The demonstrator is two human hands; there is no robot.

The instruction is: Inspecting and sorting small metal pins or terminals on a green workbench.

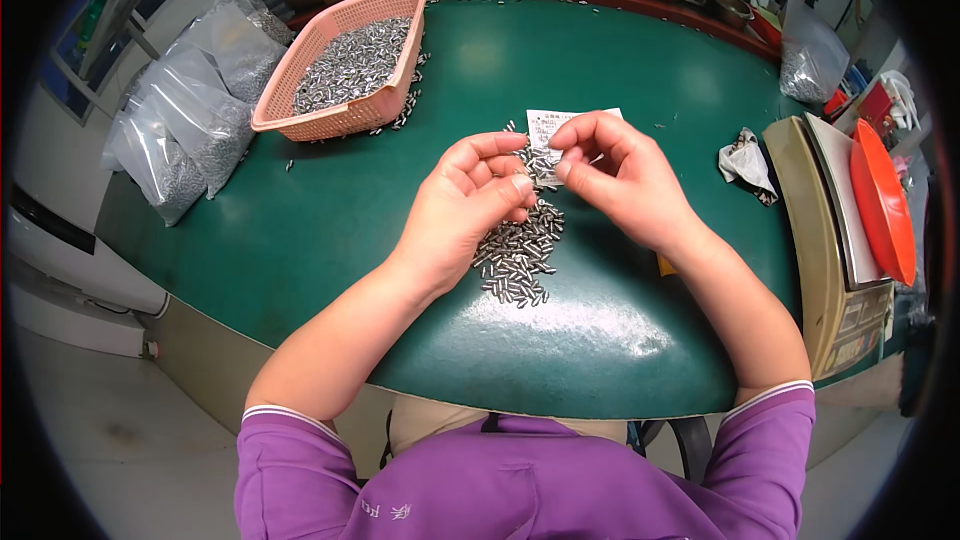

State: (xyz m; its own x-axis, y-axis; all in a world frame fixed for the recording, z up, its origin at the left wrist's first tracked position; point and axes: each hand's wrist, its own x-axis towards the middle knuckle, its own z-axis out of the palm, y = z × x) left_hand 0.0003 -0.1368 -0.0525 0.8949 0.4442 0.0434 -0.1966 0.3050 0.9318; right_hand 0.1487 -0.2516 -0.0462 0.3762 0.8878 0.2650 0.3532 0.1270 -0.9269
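Pile of small metal pins (520, 245) lay mid-table on the green table (330, 210), just under both hands. Left hand (468, 202) hovered over the pile, fingers curled in, thumb against fingertips; whether it pinched pins couldn't be told. Right hand (615, 175) fingers bent together above a white paper slip (545, 125). Pink basket (350, 65) of pins sat far left; plastic bags (185, 115) beside it.

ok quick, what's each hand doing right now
Left hand: curled over the pile of small metal pins; grip cannot be told.
Right hand: fingertips pinched; contents too small to tell.
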